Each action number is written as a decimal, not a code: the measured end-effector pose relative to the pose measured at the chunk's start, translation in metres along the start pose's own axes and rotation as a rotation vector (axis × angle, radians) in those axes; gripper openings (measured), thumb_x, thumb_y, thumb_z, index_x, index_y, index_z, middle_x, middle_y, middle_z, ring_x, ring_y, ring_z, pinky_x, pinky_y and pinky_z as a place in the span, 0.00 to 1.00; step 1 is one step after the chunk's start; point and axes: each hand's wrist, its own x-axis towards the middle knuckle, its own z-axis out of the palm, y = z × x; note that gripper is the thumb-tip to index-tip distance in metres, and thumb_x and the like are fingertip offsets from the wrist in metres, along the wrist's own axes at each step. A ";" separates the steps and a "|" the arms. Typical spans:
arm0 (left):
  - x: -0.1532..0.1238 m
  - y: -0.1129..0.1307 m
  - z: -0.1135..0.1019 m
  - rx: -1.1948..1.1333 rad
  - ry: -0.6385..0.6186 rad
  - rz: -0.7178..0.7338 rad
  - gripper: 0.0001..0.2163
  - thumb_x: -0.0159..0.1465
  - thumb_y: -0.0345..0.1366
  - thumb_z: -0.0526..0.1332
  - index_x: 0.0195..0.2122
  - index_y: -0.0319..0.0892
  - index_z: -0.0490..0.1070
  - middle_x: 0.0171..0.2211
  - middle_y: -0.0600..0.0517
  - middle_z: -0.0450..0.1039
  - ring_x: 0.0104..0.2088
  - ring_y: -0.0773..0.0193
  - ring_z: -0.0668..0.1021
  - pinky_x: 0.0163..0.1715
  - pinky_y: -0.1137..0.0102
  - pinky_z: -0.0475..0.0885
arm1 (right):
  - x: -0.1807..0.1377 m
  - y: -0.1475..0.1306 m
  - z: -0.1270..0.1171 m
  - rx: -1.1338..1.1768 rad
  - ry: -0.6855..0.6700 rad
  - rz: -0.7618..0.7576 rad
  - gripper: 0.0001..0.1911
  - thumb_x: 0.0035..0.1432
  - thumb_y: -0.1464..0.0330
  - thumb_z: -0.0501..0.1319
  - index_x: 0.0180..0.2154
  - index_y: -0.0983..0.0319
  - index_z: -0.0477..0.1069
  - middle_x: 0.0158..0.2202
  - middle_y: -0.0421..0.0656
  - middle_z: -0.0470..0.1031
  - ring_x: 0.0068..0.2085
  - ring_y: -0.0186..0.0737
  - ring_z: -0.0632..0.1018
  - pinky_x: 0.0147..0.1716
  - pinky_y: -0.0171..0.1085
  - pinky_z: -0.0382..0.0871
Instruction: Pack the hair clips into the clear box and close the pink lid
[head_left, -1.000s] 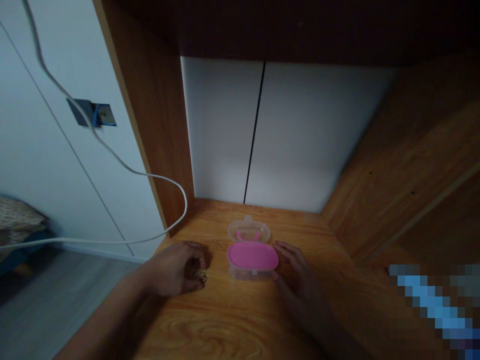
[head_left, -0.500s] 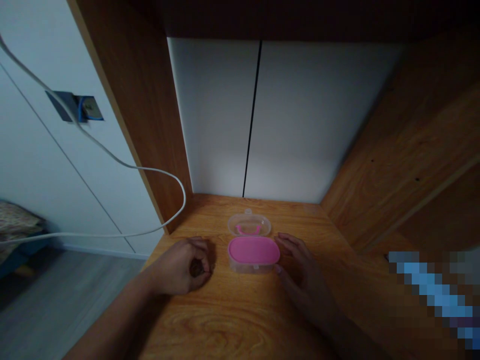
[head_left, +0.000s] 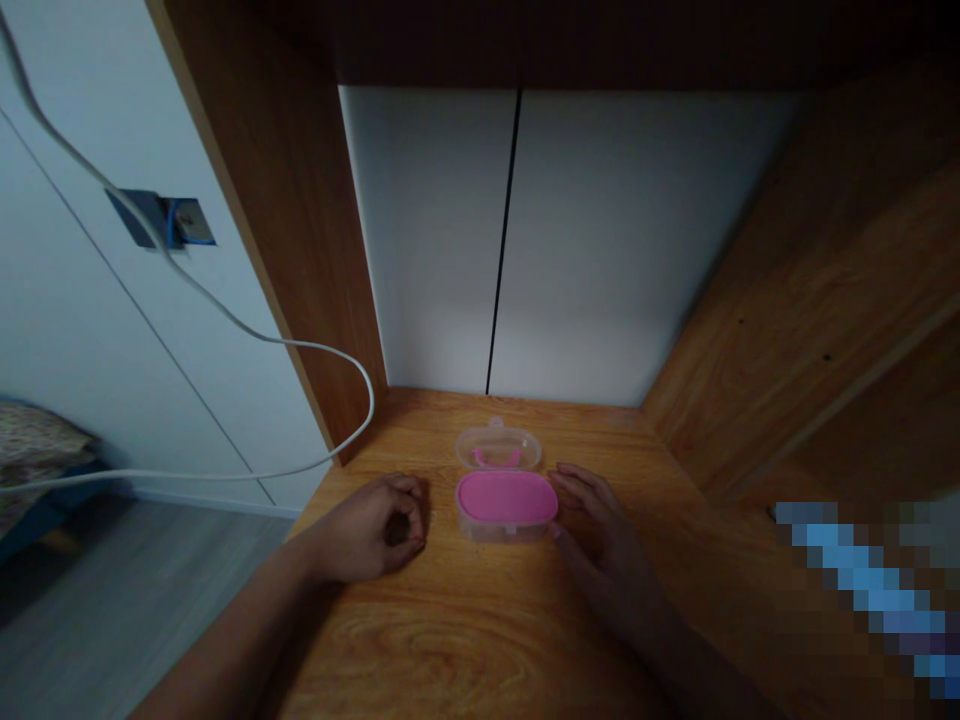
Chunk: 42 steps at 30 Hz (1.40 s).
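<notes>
Clear plastic case [head_left: 506,530], pink top [head_left: 506,497]; far clear lid [head_left: 498,447], pink strip [head_left: 496,459]; orange desk [head_left: 465,640], swirling wood grain; white cable [head_left: 330,346]; left bedding [head_left: 30,445], mottled brown.

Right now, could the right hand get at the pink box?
Probably yes: the right hand lies just beside the pink box, its fingertips at the box's near corner, and nothing stands between them on the wooden desk top.

Head-worn view — forward, down onto a wooden desk [head_left: 465,640].
</notes>
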 end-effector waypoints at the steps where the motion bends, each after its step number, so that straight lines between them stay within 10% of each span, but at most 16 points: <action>1: 0.000 0.002 0.000 0.004 0.002 0.004 0.04 0.57 0.26 0.62 0.27 0.41 0.73 0.33 0.50 0.72 0.36 0.63 0.74 0.37 0.70 0.68 | 0.000 0.000 0.000 -0.002 0.000 0.004 0.20 0.63 0.64 0.59 0.56 0.53 0.66 0.59 0.49 0.65 0.60 0.53 0.67 0.59 0.58 0.64; 32: 0.003 -0.019 0.002 -0.139 0.264 -0.208 0.10 0.67 0.37 0.60 0.42 0.44 0.81 0.41 0.48 0.82 0.42 0.59 0.81 0.46 0.67 0.74 | 0.001 0.002 0.000 0.003 0.020 0.006 0.16 0.64 0.65 0.58 0.54 0.53 0.69 0.57 0.48 0.67 0.60 0.52 0.68 0.59 0.57 0.65; 42: 0.010 0.021 0.012 -0.704 0.467 -0.234 0.08 0.52 0.35 0.74 0.30 0.39 0.79 0.29 0.49 0.82 0.29 0.63 0.81 0.32 0.71 0.77 | -0.005 -0.019 -0.006 -0.115 0.134 -0.302 0.21 0.58 0.73 0.62 0.53 0.52 0.69 0.52 0.46 0.73 0.56 0.50 0.73 0.56 0.54 0.68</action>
